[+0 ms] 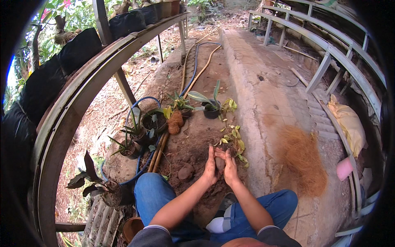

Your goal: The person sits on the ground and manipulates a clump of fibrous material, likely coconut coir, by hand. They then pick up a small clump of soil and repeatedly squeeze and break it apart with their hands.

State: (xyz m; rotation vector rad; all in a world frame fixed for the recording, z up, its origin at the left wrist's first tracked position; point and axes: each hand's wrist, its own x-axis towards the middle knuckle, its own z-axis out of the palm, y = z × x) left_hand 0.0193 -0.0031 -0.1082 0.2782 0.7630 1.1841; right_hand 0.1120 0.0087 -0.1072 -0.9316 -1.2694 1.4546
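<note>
Between my two cupped palms sits a rounded brown lump of soil [220,164]. My left hand [210,168] presses it from the left and my right hand [229,166] from the right, the fingers pointing away from me. Dirt marks both hands. Just beyond the fingertips lies a trailing plant with green and yellow leaves [236,139]; whether its roots join the lump is hidden. Loose dark soil [197,162] is spread under and left of my hands, with another rounded soil lump [186,172] on it.
Potted plants [212,110] stand ahead and to the left, beside a brown fibre ball [175,122]. A blue hose [193,70] and tan pipes [161,151] run along the ground. Loose coconut fibre [302,158] lies right on the concrete ledge [247,94], near a pink container [345,168].
</note>
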